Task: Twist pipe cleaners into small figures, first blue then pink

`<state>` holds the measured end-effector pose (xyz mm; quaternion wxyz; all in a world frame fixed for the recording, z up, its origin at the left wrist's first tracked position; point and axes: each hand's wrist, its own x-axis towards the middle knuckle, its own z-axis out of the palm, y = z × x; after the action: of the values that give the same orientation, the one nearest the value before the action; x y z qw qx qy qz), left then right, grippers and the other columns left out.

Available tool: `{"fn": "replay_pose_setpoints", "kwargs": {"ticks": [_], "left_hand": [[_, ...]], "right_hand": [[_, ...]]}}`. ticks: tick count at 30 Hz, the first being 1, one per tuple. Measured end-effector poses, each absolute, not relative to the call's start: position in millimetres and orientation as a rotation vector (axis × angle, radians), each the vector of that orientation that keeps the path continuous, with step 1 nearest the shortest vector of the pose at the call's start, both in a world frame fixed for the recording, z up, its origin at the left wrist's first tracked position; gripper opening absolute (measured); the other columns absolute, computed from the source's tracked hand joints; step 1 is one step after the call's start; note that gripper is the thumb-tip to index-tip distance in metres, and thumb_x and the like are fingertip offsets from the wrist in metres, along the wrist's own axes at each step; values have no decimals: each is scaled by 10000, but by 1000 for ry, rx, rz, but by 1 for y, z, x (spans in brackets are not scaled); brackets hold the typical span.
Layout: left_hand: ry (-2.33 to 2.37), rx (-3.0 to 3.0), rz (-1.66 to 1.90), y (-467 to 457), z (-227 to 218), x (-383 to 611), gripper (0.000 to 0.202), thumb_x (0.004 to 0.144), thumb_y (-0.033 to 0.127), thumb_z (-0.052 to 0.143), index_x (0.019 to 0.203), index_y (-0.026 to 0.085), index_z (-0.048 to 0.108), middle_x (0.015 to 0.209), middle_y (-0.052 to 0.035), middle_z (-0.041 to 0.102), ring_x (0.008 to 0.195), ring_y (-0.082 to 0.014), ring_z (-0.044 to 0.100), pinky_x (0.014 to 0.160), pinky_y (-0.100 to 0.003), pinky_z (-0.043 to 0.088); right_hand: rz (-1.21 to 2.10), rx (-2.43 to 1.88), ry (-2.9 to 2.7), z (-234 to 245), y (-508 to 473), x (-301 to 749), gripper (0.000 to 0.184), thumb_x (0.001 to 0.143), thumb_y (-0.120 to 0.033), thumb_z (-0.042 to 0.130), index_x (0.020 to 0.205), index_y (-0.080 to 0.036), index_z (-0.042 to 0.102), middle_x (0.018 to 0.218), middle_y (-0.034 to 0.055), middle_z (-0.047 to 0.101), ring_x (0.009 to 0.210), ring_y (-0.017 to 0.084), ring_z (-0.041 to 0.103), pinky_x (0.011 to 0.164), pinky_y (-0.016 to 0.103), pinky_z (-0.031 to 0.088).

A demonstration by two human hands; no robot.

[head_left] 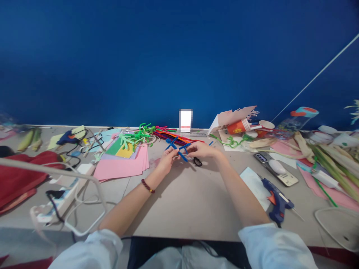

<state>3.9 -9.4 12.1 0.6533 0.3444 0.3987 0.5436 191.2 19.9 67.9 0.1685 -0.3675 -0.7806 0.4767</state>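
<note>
Blue pipe cleaners, bent and crossed into a small branching shape, are held up between both hands over the middle of the table. My left hand pinches the shape from the left, a beaded bracelet on its wrist. From the right, my right hand pinches another part of it with thumb and fingers. A small black loop lies on the table just below my right hand. Behind the hands is a bundle of red, orange and dark pipe cleaners. Green twisted pipe cleaners are heaped to its left.
Pink paper sheets and a white power strip with cables lie left. On the right are a blue glue gun, a phone and orange paper cups. A blue wall rises behind the table.
</note>
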Motion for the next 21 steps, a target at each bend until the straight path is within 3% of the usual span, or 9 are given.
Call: {"fn": "replay_pose_setpoints", "kwargs": {"ticks": [4,7,12,16,21], "left_hand": [[993,844,1297,-7,11,3,307,581,340,753,673,161,522,583,36,578,523,-82,559,554,-209,477],[1019,887,1314,-7,10,3,296,589,351,744,683,161,538,578,35,576,507,-78,545,526,-199,457],[973,908,1346,-8,12,3,271,597,329,751,736,158,593,639,23,609,532,-79,549,498,-190,432],[949,912,1360,-8,12,3,319,612,345,752,843,164,623,734,1,659,561,-89,572,508,-202,439],[1012,874,1370,-6,8,3,303,594,372,765,751,152,629,642,10,633,504,-77,535,506,-208,435]], "right_hand": [[1559,-998,-1915,72,15,185,272,755,-373,652,893,-139,667,878,65,684,786,146,627,734,257,488],[1652,-1058,-1647,65,15,177,312,779,-443,632,789,-132,624,754,62,663,638,118,618,613,235,504],[1727,-1071,-1427,55,15,164,299,754,-427,670,752,-139,591,604,15,605,475,78,525,410,182,409],[1673,-1100,-1392,54,14,158,282,733,-405,685,740,-135,602,573,-2,588,446,63,487,374,171,364],[1590,-1098,-1421,52,15,156,243,709,-362,694,759,-135,626,618,4,607,479,56,488,376,159,325]]}}
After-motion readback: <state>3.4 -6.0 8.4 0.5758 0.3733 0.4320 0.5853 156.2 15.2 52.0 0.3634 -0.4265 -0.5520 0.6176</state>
